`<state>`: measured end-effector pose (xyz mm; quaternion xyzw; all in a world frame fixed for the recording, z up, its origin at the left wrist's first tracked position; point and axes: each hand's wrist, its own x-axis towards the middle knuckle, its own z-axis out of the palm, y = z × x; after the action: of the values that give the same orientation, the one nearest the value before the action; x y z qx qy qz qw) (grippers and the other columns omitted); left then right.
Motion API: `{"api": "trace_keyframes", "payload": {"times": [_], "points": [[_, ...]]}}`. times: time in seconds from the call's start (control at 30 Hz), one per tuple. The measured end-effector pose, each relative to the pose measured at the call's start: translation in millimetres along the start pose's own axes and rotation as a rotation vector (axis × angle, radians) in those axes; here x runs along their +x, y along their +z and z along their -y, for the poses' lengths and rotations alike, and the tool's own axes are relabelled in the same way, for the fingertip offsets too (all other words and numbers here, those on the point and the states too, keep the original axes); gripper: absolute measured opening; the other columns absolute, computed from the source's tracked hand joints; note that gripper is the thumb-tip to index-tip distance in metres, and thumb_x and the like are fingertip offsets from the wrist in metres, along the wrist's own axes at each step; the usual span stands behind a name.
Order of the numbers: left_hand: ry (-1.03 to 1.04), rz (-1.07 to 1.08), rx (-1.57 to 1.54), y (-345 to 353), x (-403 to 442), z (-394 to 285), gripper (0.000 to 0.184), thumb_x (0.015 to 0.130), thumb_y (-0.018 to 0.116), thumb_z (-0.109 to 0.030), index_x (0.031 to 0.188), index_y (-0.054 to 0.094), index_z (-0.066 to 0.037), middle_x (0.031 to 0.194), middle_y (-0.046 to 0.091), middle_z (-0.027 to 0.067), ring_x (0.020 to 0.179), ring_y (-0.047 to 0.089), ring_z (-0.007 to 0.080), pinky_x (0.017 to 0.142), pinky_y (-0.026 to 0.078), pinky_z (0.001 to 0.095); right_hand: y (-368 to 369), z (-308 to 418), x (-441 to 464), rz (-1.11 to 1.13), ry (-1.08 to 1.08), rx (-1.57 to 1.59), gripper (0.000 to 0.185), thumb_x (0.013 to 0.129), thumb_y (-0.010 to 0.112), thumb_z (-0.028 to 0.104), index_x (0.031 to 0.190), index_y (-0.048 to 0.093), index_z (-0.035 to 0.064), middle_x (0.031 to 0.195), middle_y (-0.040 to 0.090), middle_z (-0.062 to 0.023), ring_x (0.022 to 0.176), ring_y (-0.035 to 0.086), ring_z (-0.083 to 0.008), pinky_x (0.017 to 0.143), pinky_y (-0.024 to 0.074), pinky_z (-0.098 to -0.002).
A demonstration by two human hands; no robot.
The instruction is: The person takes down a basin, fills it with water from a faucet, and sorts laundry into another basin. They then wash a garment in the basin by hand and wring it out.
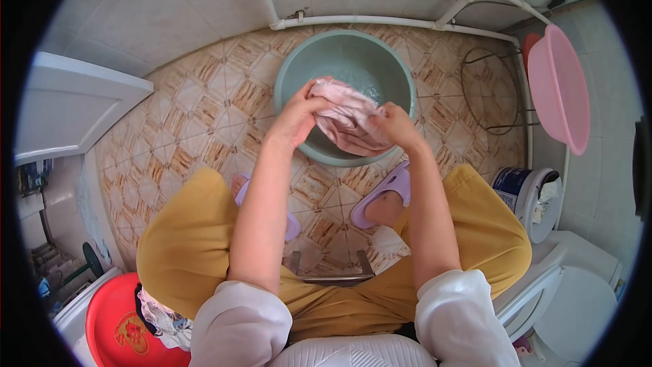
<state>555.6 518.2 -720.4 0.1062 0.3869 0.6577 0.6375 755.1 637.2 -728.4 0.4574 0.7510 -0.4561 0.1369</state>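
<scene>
A pale pink cloth (350, 119), wet-looking and bunched in folds, is stretched between my two hands above a green-grey basin (288, 71). My left hand (299, 114) grips its left end, with the thumb lying over the fabric. At the right end, my right hand (397, 126) is closed on the cloth near the basin's rim. Some water (363, 81) shows in the basin behind the cloth. Whether the cloth is a garment or a towel, I cannot tell.
A red basin (112, 312) with clothes (163, 319) stands at lower left. On the right are a pink basin (560, 88) against the wall, a wire rack (479, 95), a bucket (523, 194) and a toilet (570, 299). White pipes (367, 20) run behind the green-grey basin.
</scene>
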Motion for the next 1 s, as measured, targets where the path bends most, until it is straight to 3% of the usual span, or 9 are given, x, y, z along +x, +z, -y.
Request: {"api": "trace_keyframes", "payload": {"times": [0.07, 0.17, 0.33, 0.43, 0.5, 0.63, 0.73, 0.8, 1.0], "points": [[0.086, -0.182, 0.586, 9, -6, -2, 0.048, 0.076, 0.067, -0.014, 0.120, 0.053, -0.004, 0.107, 0.062, 0.0107, 0.100, 0.058, 0.0172, 0.086, 0.044, 0.0295, -6, 2, -8, -0.175, 0.038, 0.662, 0.048, 0.078, 0.059, 0.030, 0.114, 0.055, -0.0019, 0.105, 0.062, -0.0094, 0.093, 0.058, -0.0220, 0.080, 0.0454, -0.0315], [-0.082, -0.181, 1.273, -13, 0, 7, 0.048, 0.071, 0.070, -0.026, 0.111, 0.060, -0.004, 0.097, 0.065, 0.0133, 0.093, 0.061, 0.0233, 0.081, 0.047, 0.0337, -16, 15, -23, -0.108, -0.102, 1.098, 0.041, 0.082, 0.055, 0.028, 0.108, 0.056, -0.0038, 0.101, 0.062, -0.0071, 0.091, 0.057, -0.0183, 0.079, 0.0446, -0.0289], [-0.006, -0.220, 0.656, -8, 8, 21, 0.035, 0.077, 0.063, -0.019, 0.105, 0.061, 0.003, 0.094, 0.065, 0.0108, 0.088, 0.061, 0.0184, 0.075, 0.047, 0.0305, -18, 37, -31, 0.012, -0.124, 1.113, 0.042, 0.080, 0.059, 0.026, 0.113, 0.056, -0.0004, 0.106, 0.061, -0.0085, 0.093, 0.057, -0.0172, 0.082, 0.0445, -0.0285], [-0.024, -0.262, 0.449, 20, 1, 1, 0.033, 0.078, 0.059, -0.014, 0.107, 0.060, 0.003, 0.099, 0.064, 0.0096, 0.090, 0.060, 0.0185, 0.077, 0.047, 0.0298, -10, 37, -30, -0.007, -0.417, 0.617, 0.044, 0.075, 0.064, 0.021, 0.112, 0.057, 0.0001, 0.105, 0.062, -0.0095, 0.092, 0.059, -0.0174, 0.083, 0.0442, -0.0287], [0.081, -0.109, 0.424, 22, 5, 0, 0.037, 0.077, 0.061, -0.013, 0.111, 0.058, 0.001, 0.104, 0.062, 0.0103, 0.092, 0.059, 0.0185, 0.076, 0.047, 0.0293, -2, 24, -10, -0.170, -0.104, 0.334, 0.046, 0.069, 0.068, 0.018, 0.110, 0.059, -0.0003, 0.101, 0.064, -0.0112, 0.091, 0.060, -0.0176, 0.083, 0.0441, -0.0287], [0.293, -0.071, 0.732, 7, 1, 9, 0.035, 0.075, 0.064, -0.013, 0.107, 0.060, 0.003, 0.099, 0.064, 0.0102, 0.089, 0.060, 0.0177, 0.074, 0.047, 0.0290, -10, 19, -14, -0.144, -0.074, 0.967, 0.034, 0.077, 0.058, 0.015, 0.106, 0.060, -0.0021, 0.096, 0.065, -0.0100, 0.091, 0.061, -0.0173, 0.081, 0.0448, -0.0283], [0.023, -0.113, 1.205, -23, 11, 22, 0.034, 0.074, 0.066, -0.014, 0.102, 0.061, 0.003, 0.094, 0.065, 0.0104, 0.086, 0.061, 0.0176, 0.073, 0.047, 0.0285, -8, 18, -14, -0.060, -0.133, 1.159, 0.033, 0.080, 0.057, 0.017, 0.107, 0.060, -0.0022, 0.097, 0.065, -0.0092, 0.093, 0.060, -0.0168, 0.082, 0.0452, -0.0289], [-0.016, -0.240, 0.761, -25, 13, 28, 0.031, 0.073, 0.065, -0.013, 0.100, 0.063, 0.003, 0.091, 0.065, 0.0088, 0.083, 0.061, 0.0171, 0.073, 0.047, 0.0279, -6, 26, -19, 0.008, -0.163, 1.297, 0.036, 0.079, 0.061, 0.019, 0.108, 0.059, -0.0018, 0.099, 0.065, -0.0091, 0.094, 0.060, -0.0166, 0.082, 0.0454, -0.0291], [0.049, -0.162, 0.257, 0, 8, 7, 0.029, 0.072, 0.062, -0.001, 0.102, 0.062, -0.001, 0.092, 0.065, 0.0060, 0.082, 0.062, 0.0155, 0.073, 0.047, 0.0256, -3, 40, -26, 0.051, -0.229, 0.621, 0.038, 0.070, 0.075, 0.016, 0.101, 0.063, -0.0029, 0.098, 0.064, -0.0069, 0.087, 0.059, -0.0138, 0.080, 0.0451, -0.0261]]}}
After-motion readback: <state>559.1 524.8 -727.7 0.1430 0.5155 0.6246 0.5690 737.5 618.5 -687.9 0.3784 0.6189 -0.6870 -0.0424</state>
